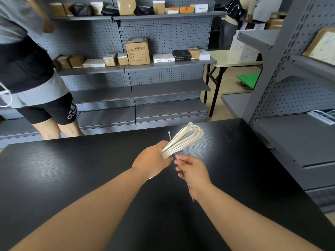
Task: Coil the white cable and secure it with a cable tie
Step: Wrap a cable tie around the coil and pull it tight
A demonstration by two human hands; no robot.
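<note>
The white cable (183, 138) is wound into a long coil of several loops, held up above the black table (72, 169). My left hand (152, 158) grips the coil at its near end, and the loops fan out up and to the right. A thin pale cable tie (169, 136) runs behind the coil; its head sticks up left of the loops. My right hand (192, 173) pinches the tie's lower part just below the coil, and the tail runs down past my wrist.
Grey pegboard shelving (163, 64) with cardboard boxes stands beyond the table's far edge. A person in black shorts (47, 109) stands at the far left. More grey shelves (293, 134) adjoin the table on the right. Another person stands far back right by a folding table.
</note>
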